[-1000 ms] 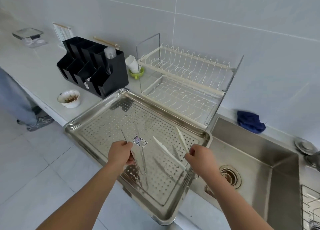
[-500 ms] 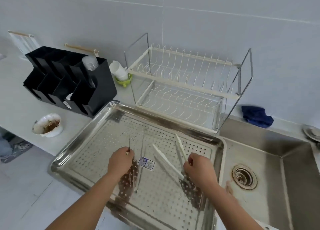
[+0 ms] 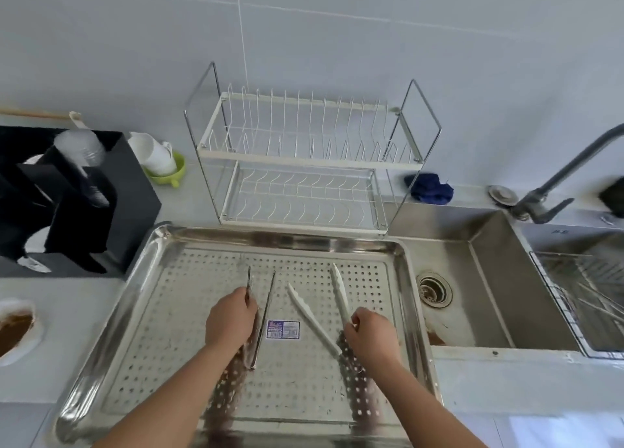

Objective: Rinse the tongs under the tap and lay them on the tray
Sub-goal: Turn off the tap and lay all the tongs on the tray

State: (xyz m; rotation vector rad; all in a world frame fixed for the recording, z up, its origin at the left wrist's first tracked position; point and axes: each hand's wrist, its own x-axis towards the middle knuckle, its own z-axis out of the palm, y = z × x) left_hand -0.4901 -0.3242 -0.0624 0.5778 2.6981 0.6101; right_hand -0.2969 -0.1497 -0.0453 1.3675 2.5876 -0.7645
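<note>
— Over the tray (image 3: pixel 287 240), which hand has what?
— Left hand (image 3: pixel 231 319) grips metal tongs (image 3: pixel 266 309), right hand (image 3: pixel 368 334) pinches white tongs (image 3: pixel 312 316). Both pairs splayed, tips toward dish rack (image 3: pixel 304 164); resting on tray or just above, cannot tell.

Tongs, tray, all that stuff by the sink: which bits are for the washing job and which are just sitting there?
For the job: metal tongs, held by the left hand; white tongs, held by the right hand; tray; tap; sink.

Just lying about: dish rack; blue cloth; black organizer; green bowl; dirty bowl.
</note>
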